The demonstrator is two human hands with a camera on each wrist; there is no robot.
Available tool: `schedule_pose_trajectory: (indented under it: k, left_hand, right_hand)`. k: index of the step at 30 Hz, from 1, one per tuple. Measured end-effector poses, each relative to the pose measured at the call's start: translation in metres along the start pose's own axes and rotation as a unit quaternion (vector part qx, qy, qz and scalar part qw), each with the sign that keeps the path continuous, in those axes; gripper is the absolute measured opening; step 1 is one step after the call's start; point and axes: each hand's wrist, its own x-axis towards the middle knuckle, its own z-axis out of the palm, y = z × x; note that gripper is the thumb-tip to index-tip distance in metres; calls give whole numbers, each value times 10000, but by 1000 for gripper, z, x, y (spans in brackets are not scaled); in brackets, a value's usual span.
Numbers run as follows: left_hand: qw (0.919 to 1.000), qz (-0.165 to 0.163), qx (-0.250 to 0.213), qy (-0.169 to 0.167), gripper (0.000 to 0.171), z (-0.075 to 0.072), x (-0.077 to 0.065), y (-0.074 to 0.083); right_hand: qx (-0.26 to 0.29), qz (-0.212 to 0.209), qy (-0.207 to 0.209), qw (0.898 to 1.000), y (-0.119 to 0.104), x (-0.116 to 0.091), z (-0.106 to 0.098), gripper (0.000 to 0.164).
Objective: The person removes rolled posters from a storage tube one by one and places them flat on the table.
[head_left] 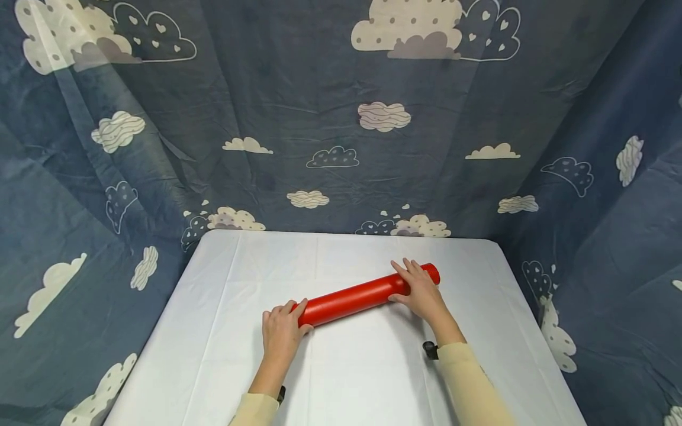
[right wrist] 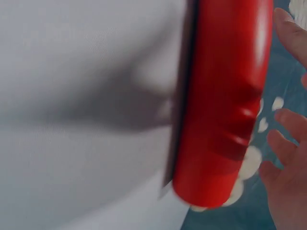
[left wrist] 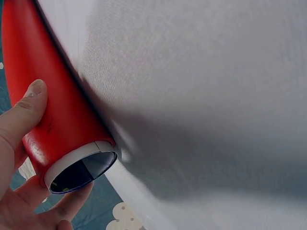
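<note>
A long, glossy red tube (head_left: 351,299) lies slantwise over the white tabletop, its right end farther back. Its left end shows a pale inner ring and a dark hollow in the left wrist view. My left hand (head_left: 280,331) grips that end, the thumb (left wrist: 31,103) pressed on the red side and fingers around the far side and under the rim. Near the other end, my right hand (head_left: 423,293) is spread over the tube in the head view. In the right wrist view its fingers (right wrist: 283,148) are loosely bent, with a gap between them and the closed, rounded red end (right wrist: 206,191).
A white cloth covers the table (head_left: 362,378), with faint fold lines. Dark blue curtains (head_left: 298,89) printed with clouds hang behind it and along both sides. Each wrist wears a small black device, the right one (head_left: 430,350) beside the cream sleeve (head_left: 469,378).
</note>
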Motion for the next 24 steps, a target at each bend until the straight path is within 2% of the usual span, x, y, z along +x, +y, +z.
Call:
schedule_pose_trajectory:
  k: [7, 12, 24]
  left_hand:
    - [9999, -63, 24, -121, 68, -1, 0, 1]
    - [9999, -61, 53, -128, 68, -1, 1, 0]
    - [9999, 32, 88, 37, 67, -1, 1, 0]
  right_hand:
    - [-131, -627, 57, 9979, -36, -5, 9, 88]
    - [-130, -941, -54, 9955, -62, -3, 18, 83]
    - [-109, -1493, -333, 9882, -114, -1, 40, 77]
